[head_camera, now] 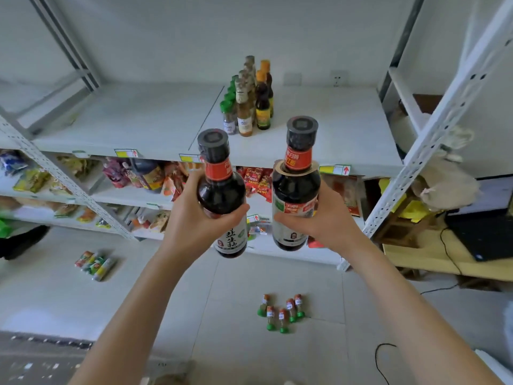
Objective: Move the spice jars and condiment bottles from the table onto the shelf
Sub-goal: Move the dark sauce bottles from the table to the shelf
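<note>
Shelving unit (138, 120) fills the upper frame, white top board across centre. Left hand (191, 215) has fingers wrapped round left dark sauce bottle (219, 187) at label height. Right hand (324, 218) wraps right dark sauce bottle (297, 187) the same way. Both bottles are upright mid-frame, in front of the board's front edge, not touching each other. Cluster of condiment bottles and spice jars (247, 107) stands upper centre on the board, packed in rows. Snack packets (95, 263) lie on the floor, lower left. Five small green-capped jars (283, 312) lie on the floor tiles, lower centre.
</note>
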